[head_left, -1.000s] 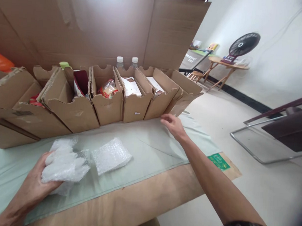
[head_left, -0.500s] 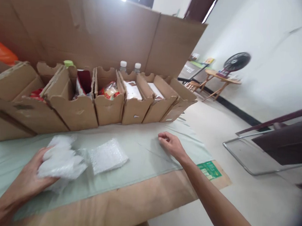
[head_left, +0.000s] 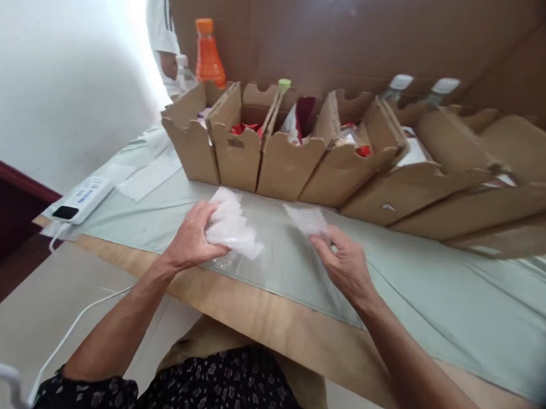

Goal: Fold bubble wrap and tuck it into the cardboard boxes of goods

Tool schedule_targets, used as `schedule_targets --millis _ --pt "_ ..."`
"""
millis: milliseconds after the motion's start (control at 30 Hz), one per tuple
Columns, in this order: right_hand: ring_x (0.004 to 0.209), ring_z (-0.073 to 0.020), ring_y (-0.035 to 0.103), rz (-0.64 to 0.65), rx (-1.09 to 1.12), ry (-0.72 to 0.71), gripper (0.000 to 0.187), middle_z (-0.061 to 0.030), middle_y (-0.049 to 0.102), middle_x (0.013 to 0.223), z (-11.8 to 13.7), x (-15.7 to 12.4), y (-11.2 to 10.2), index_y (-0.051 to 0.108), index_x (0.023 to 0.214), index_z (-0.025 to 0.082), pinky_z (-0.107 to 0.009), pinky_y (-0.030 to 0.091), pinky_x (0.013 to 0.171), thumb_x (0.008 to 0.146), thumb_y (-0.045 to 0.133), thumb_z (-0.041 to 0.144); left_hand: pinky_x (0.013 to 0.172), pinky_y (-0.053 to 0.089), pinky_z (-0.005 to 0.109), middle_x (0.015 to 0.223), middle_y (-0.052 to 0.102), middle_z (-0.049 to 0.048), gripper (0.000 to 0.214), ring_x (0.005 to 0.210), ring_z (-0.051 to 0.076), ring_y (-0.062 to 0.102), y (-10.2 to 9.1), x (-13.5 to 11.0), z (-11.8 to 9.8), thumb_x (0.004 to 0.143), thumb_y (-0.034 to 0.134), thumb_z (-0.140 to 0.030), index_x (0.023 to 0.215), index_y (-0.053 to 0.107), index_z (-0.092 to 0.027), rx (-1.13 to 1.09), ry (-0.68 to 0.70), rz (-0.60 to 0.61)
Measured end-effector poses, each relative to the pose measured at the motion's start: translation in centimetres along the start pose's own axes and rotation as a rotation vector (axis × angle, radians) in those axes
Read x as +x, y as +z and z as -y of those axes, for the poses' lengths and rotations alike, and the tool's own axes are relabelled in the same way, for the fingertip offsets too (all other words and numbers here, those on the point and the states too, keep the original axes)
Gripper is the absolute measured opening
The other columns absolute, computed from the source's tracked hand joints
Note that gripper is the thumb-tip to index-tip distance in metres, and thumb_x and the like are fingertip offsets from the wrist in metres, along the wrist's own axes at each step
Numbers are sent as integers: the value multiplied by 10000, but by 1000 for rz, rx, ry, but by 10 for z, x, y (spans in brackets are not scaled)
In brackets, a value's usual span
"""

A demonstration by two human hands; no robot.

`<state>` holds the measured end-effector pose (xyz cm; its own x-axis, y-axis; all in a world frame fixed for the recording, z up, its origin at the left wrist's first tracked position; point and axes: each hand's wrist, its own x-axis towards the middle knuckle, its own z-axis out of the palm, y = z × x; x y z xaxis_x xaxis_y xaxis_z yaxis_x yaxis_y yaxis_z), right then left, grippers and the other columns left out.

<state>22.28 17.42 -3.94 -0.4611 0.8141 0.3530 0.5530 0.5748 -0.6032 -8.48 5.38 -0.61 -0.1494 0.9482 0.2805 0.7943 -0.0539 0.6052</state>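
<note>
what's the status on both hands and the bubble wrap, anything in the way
Left hand gripping bubble-wrap bundle. Right hand pinching separate bubble-wrap piece, slightly blurred. Cardboard bins lined up beyond both hands, none between them.

- A plain white wall [head_left: 70, 93] rises at ten o'clock.
- White glare [head_left: 143, 12] shines at eleven.
- A flat dark-red panel [head_left: 7, 217] stands at nine.
- Pale grey floor [head_left: 61, 298] spreads at eight.

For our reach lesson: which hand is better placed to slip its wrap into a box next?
Probably the right hand: its thin wrap points towards the boxes; the left hand grips a bulkier bundle.
</note>
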Motion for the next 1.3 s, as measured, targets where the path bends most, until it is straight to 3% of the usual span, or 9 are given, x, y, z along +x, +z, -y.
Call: schedule_targets --millis 100,200,267,400,533,700,833,1067,1300 --pt "1086 -291 713 -86 80 -13 285 -75 761 1190 22 18 20 715 1177 278 -484 571 977 1002 533 410 1246 243 648 1574 465 203 865 1494 435 387 -24 1 19 643 837 -435 1425 544 -208 249 -6 -4" --pt "1342 -377 600 50 12 -114 500 -126 636 1469 42 26 34 619 1393 265 -602 503 1083 937 633 468 1242 50 756 1765 115 215 1169 1620 507 72 -45 1 35 624 886 -585 1612 360 -247 269 -17 205" --pt "1409 -409 542 92 -53 -151 638 -139 548 1562 52 21 35 514 1511 291 -644 495 1080 925 662 495 1253 104 741 1788 38 178 1182 1632 487 49 -57 -3 46 703 819 -689 1664 256 -291 157 -27 252" --pt "1419 -368 540 79 -70 -268 716 -118 526 1562 72 -9 27 331 1626 389 -615 494 1133 977 627 450 1274 228 658 1782 134 142 978 1627 427 183 -71 -26 67 885 616 -741 1674 227 -313 -71 -75 24" --pt "1565 -443 323 288 -92 -422 1161 -165 167 1754 97 -13 42 7 1707 362 -661 485 1134 859 779 544 1258 226 698 1791 -29 164 1184 1637 468 69 -62 -51 71 778 741 -771 1690 121 -339 -29 -39 65" --pt "1635 -455 41 539 17 -408 1331 -147 -46 1782 121 64 71 -47 1699 378 -750 282 1217 745 809 738 1231 138 785 1774 -166 168 1368 1627 504 -69 -33 -59 62 696 890 -653 1683 -25 -405 113 61 194" --pt "1645 -406 -56 721 193 -200 1435 -160 -49 1781 124 130 86 44 1713 274 -662 180 1291 636 806 840 1247 214 735 1774 -147 183 1188 1634 496 15 -18 -42 69 721 918 -484 1667 214 -343 49 13 202" --pt "1306 -353 582 726 198 -70 782 -123 607 1428 120 149 118 612 1389 267 -586 464 1121 700 874 530 1202 432 590 1584 475 216 610 1547 390 406 -13 -19 75 788 767 -192 1371 589 -218 -151 -39 17" --pt "1210 -254 608 406 404 -384 528 -79 588 1351 182 149 155 668 1243 281 -438 531 1037 764 831 431 1153 512 475 1592 480 161 365 1391 317 588 -72 -40 101 846 693 -136 1200 653 -214 50 59 -399"
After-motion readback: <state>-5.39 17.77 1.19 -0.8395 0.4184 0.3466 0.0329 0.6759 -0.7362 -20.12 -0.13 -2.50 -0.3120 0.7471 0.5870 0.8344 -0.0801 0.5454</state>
